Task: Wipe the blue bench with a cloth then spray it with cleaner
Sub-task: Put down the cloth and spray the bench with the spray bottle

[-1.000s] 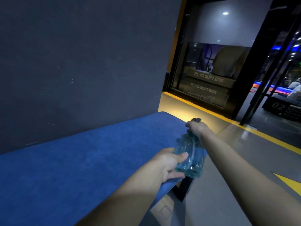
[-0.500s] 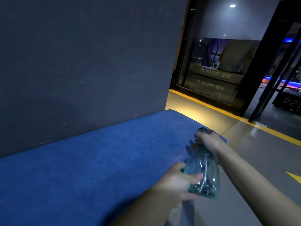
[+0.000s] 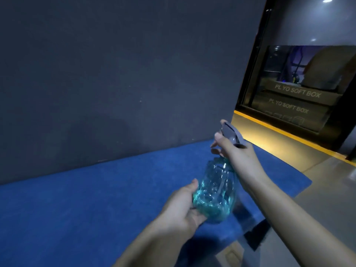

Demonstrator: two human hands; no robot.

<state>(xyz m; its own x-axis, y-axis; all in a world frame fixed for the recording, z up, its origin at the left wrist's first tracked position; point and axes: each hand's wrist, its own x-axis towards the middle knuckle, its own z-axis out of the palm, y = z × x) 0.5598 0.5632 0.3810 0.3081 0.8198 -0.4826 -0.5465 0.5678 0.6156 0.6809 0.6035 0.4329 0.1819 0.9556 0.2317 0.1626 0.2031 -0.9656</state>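
A clear teal spray bottle point(image 3: 215, 189) with a grey trigger head hangs over the blue bench point(image 3: 96, 199), its nozzle aimed left toward the wall. My right hand point(image 3: 237, 153) grips the bottle's neck with fingers on the trigger. Under the bottle's base, my left hand point(image 3: 183, 207) cups and holds it. The bench stretches from the lower left to a corner at the right. No cloth is in view.
A dark grey wall point(image 3: 115, 74) rises directly behind the bench. Grey floor point(image 3: 327, 189) lies to the right, edged by a yellow line point(image 3: 289, 135). Beyond it stand dark boxes point(image 3: 296, 97) lettered PLYO SOFT BOX inside a black frame.
Both hands have carried the bottle up and left, from past the bench's edge to over its surface. The nozzle now points toward the wall.
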